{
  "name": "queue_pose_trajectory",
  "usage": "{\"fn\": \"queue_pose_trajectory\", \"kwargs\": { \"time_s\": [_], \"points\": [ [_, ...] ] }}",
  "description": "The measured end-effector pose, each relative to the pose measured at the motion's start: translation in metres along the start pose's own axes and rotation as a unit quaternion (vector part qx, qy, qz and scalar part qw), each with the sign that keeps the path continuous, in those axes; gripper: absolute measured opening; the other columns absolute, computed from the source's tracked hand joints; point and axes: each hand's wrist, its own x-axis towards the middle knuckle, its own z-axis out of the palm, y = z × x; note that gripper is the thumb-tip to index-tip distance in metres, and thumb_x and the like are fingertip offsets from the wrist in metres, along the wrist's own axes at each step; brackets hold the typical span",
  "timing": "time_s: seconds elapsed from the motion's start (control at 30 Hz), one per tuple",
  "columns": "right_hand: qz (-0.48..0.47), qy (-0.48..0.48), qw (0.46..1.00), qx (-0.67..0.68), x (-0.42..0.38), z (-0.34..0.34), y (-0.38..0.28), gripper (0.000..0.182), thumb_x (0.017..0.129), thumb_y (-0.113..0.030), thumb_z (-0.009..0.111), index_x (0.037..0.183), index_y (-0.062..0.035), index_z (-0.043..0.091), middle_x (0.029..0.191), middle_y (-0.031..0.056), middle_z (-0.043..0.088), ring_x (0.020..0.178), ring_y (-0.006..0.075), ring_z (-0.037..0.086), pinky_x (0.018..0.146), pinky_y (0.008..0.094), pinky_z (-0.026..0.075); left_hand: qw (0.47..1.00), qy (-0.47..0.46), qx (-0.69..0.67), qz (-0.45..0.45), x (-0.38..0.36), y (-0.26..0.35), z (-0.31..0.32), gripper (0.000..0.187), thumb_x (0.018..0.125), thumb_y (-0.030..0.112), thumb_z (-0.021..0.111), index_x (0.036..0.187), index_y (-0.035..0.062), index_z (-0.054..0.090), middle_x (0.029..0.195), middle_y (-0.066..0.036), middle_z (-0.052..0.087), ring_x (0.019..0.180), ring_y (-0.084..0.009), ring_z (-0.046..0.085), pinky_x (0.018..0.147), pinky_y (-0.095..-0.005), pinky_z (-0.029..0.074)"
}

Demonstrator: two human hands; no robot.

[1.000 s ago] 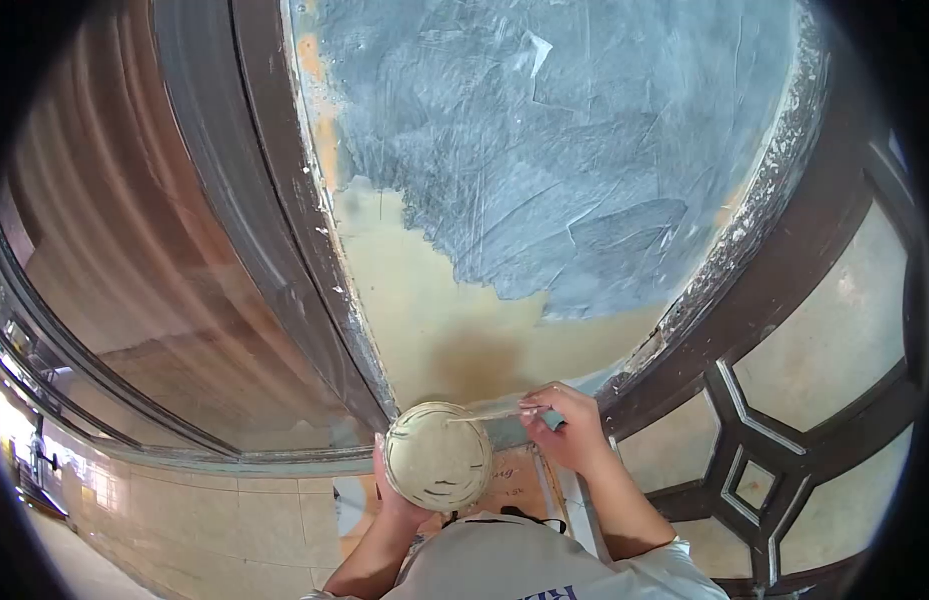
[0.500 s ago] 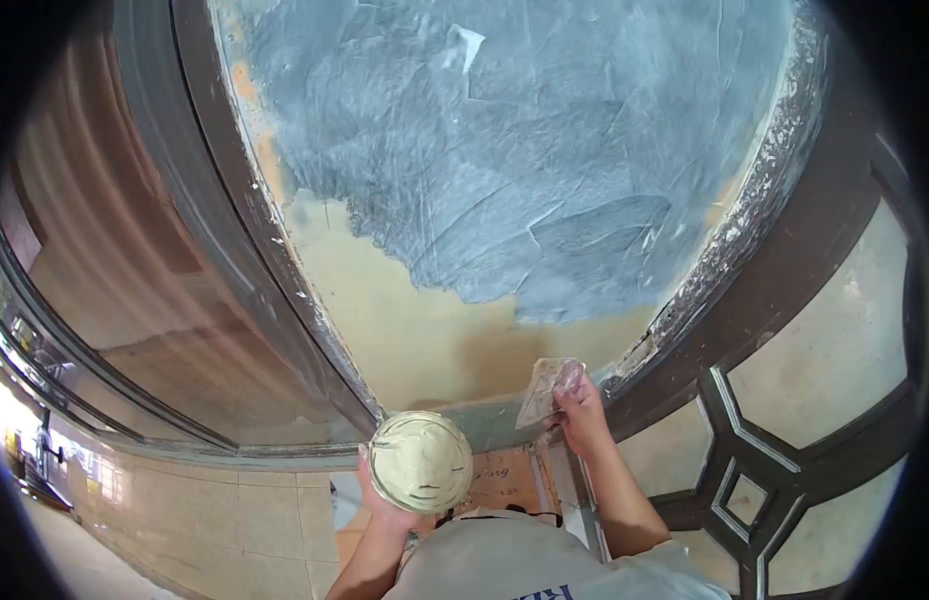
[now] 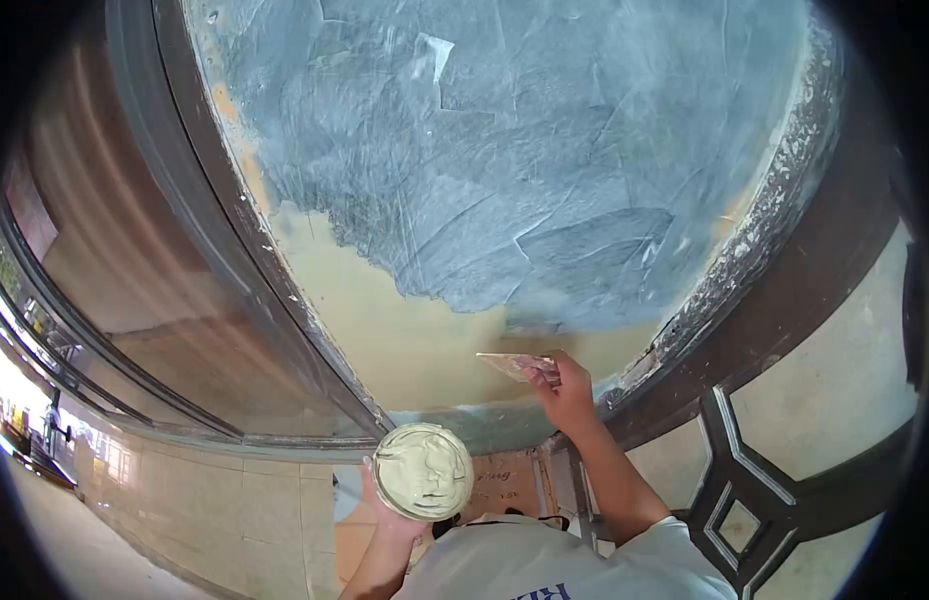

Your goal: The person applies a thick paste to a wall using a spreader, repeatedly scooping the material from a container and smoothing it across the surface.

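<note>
My left hand [image 3: 393, 520] supports a round tub of pale cream putty [image 3: 423, 472] from below and the side, its fingers mostly hidden behind it. Ridges and dents mark the putty's surface. In my right hand [image 3: 568, 392] is a thin, flat putty spreader [image 3: 507, 364], pinched between thumb and fingers. Its long edge points up and left, close over the bare cream strip of the wall panel [image 3: 370, 325]. Above that strip, a streaky blue-grey coat [image 3: 465, 190] with a ragged lower edge covers most of the panel.
A dark frame [image 3: 250, 240] with chipped paint borders the panel on the left, and a paint-flecked frame [image 3: 745, 230] on the right. Dark lattice work with pale panes [image 3: 820, 370] stands at the right. Beige tiles [image 3: 270, 500] and cardboard [image 3: 500, 480] lie below.
My right hand has moved up and slightly left, turning the spreader so its edge lies nearly level. The tub has shifted slightly down in view, and its putty shows more distinct ridges.
</note>
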Motion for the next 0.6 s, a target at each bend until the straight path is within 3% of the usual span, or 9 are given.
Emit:
{"fn": "queue_pose_trajectory", "kwargs": {
  "time_s": [0.1, 0.33, 0.43, 0.5, 0.53, 0.6],
  "points": [
    [-0.065, 0.003, 0.996, -0.066, 0.003, -0.005, 0.001, 0.026, 0.092, -0.015, 0.070, 0.108, 0.0040, 0.062, 0.087, 0.0185, 0.067, 0.071, 0.0286, 0.069, 0.056, 0.0353, 0.056, 0.999, 0.034, -0.017, 0.023, -0.004, -0.006, -0.006, 0.081, 0.094, 0.069, 0.041, 0.144, 0.0060, 0.047, 0.143, -0.018, 0.053, 0.127, -0.0377, 0.054, 0.105, -0.0546, 0.046],
    [-0.052, 0.009, 0.997, -0.058, 0.008, -0.017, 0.019, 0.024, 0.090, -0.012, 0.071, 0.106, 0.0043, 0.062, 0.088, 0.0209, 0.066, 0.071, 0.0297, 0.069, 0.057, 0.0349, 0.055, 0.997, 0.059, -0.029, 0.039, -0.015, -0.008, -0.002, 0.083, 0.093, 0.071, 0.038, 0.145, 0.0067, 0.046, 0.144, -0.017, 0.052, 0.128, -0.0374, 0.053, 0.107, -0.0548, 0.044],
    [-0.009, 0.070, 0.996, -0.054, 0.012, -0.011, 0.041, 0.025, 0.091, -0.014, 0.071, 0.107, 0.0038, 0.062, 0.090, 0.0206, 0.067, 0.071, 0.0313, 0.069, 0.057, 0.0366, 0.053, 0.996, 0.084, -0.017, 0.040, -0.015, -0.012, -0.005, 0.082, 0.093, 0.070, 0.039, 0.146, 0.0079, 0.045, 0.145, -0.016, 0.051, 0.129, -0.0381, 0.052, 0.107, -0.0553, 0.044],
    [0.029, 0.145, 0.984, 0.095, 0.010, -0.007, 0.042, 0.028, 0.093, -0.019, 0.070, 0.103, 0.0047, 0.061, 0.091, 0.0203, 0.066, 0.073, 0.0329, 0.068, 0.060, 0.0375, 0.053, 0.998, 0.045, -0.024, 0.035, -0.015, -0.012, -0.009, 0.081, 0.093, 0.070, 0.039, 0.146, 0.0084, 0.045, 0.145, -0.016, 0.051, 0.129, -0.0381, 0.052, 0.107, -0.0555, 0.044],
    [0.029, 0.144, 0.984, 0.097, 0.010, -0.007, 0.038, 0.028, 0.093, -0.019, 0.070, 0.103, 0.0047, 0.061, 0.091, 0.0203, 0.066, 0.073, 0.0329, 0.068, 0.060, 0.0375, 0.053, 0.998, 0.037, -0.044, 0.027, -0.016, -0.014, -0.013, 0.080, 0.094, 0.069, 0.039, 0.147, 0.0093, 0.045, 0.145, -0.016, 0.051, 0.129, -0.0380, 0.052, 0.107, -0.0557, 0.044],
    [-0.124, 0.040, 0.987, -0.091, 0.007, -0.008, 0.028, 0.030, 0.094, -0.023, 0.070, 0.100, 0.0048, 0.060, 0.092, 0.0207, 0.066, 0.073, 0.0291, 0.067, 0.063, 0.0361, 0.052, 0.998, 0.046, -0.042, 0.028, -0.016, -0.014, -0.012, 0.080, 0.094, 0.069, 0.039, 0.147, 0.0095, 0.045, 0.145, -0.016, 0.051, 0.129, -0.0380, 0.053, 0.107, -0.0558, 0.044]
  ]
}}
